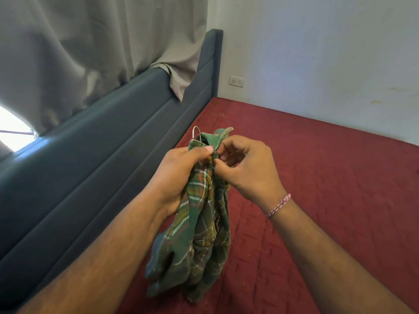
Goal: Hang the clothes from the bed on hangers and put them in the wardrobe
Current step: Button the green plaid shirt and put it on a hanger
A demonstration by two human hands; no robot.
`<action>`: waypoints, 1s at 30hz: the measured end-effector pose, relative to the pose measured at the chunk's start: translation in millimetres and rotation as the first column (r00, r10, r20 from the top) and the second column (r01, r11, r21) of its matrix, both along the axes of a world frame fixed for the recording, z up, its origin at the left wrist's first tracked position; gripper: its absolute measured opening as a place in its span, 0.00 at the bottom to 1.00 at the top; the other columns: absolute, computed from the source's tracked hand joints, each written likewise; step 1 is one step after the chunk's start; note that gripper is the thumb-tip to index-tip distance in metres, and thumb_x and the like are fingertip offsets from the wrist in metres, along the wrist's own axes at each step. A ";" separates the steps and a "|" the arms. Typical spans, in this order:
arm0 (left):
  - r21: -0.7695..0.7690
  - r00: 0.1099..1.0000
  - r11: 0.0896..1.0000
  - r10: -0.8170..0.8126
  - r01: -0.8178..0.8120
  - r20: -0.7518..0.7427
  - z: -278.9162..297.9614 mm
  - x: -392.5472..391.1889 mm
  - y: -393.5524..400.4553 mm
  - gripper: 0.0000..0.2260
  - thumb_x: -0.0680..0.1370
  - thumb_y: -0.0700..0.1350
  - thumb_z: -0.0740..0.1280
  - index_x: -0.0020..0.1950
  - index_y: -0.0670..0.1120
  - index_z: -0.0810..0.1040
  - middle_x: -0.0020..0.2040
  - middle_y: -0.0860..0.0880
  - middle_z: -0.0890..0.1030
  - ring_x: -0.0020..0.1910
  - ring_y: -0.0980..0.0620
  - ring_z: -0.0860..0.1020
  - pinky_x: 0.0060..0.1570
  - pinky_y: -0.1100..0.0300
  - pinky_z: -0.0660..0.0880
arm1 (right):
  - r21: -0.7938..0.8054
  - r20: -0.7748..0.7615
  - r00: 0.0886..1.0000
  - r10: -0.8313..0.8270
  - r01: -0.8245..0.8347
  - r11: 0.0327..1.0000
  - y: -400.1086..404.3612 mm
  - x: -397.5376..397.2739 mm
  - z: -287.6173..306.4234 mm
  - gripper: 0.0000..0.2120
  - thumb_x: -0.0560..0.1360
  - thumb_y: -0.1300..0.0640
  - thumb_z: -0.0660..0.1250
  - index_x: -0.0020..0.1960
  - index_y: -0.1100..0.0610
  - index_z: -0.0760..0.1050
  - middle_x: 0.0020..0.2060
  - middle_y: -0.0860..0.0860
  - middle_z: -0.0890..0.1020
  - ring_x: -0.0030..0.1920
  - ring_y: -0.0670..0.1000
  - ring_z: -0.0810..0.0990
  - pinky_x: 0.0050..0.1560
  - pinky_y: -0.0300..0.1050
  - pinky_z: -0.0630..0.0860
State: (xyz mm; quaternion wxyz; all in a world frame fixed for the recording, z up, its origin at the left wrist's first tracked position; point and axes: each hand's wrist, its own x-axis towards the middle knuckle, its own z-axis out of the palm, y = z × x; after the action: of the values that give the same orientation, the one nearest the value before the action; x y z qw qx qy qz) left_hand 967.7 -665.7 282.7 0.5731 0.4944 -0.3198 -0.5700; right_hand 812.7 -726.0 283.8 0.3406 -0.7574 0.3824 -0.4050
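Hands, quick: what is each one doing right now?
Left hand: grips the green plaid shirt near its collar, on a wire hanger.
Right hand: pinches the shirt's front edge below the collar.

Soft daylight, wide-angle view

Light enters through an overexposed gap (13, 130) under the pale grey curtain (90, 41), far left of the fingers (209, 151); the white wall (328, 64) glows faintly bluish, straight lines bow at the edges, and focus is slightly soft.
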 end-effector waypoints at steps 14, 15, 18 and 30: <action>-0.161 0.962 0.983 -0.046 0.092 0.268 8.7 6.0 10.9 0.11 0.86 0.41 0.61 0.51 0.43 0.84 0.39 0.48 0.84 0.39 0.51 0.83 0.42 0.57 0.81 | 0.333 0.495 0.868 -0.040 -0.147 0.931 30.4 0.2 7.3 0.06 0.76 0.71 0.71 0.50 0.63 0.84 0.35 0.56 0.86 0.35 0.52 0.86 0.38 0.44 0.85; -0.174 0.964 0.980 -0.051 0.098 0.260 7.3 6.3 12.2 0.11 0.86 0.40 0.61 0.51 0.43 0.84 0.40 0.47 0.85 0.40 0.50 0.83 0.43 0.56 0.81 | 0.306 0.456 0.889 -0.024 -0.131 0.943 31.9 -1.0 10.3 0.06 0.76 0.71 0.72 0.50 0.63 0.84 0.36 0.56 0.86 0.36 0.53 0.87 0.38 0.45 0.85; -0.252 0.951 0.959 -0.049 0.131 0.307 4.1 6.4 13.5 0.11 0.86 0.39 0.61 0.50 0.44 0.84 0.42 0.49 0.86 0.43 0.51 0.84 0.46 0.57 0.80 | 0.171 0.224 0.974 -0.013 -0.027 0.985 30.4 -5.3 19.5 0.04 0.76 0.67 0.75 0.47 0.59 0.85 0.36 0.53 0.87 0.36 0.52 0.88 0.39 0.51 0.86; -0.228 0.922 0.953 -0.105 0.201 0.374 11.0 8.6 8.3 0.08 0.84 0.42 0.67 0.53 0.38 0.82 0.42 0.42 0.84 0.42 0.44 0.82 0.48 0.46 0.79 | 0.423 0.124 0.992 -0.001 -0.052 0.905 24.3 -8.6 38.6 0.04 0.78 0.69 0.67 0.46 0.65 0.80 0.31 0.56 0.80 0.27 0.52 0.81 0.28 0.46 0.79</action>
State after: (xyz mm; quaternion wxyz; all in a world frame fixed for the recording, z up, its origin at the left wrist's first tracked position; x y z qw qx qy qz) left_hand 976.3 -657.4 293.6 0.5190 0.4830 -0.5288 -0.4665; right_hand 804.1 -701.7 322.3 0.5255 -0.6439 0.4301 -0.3525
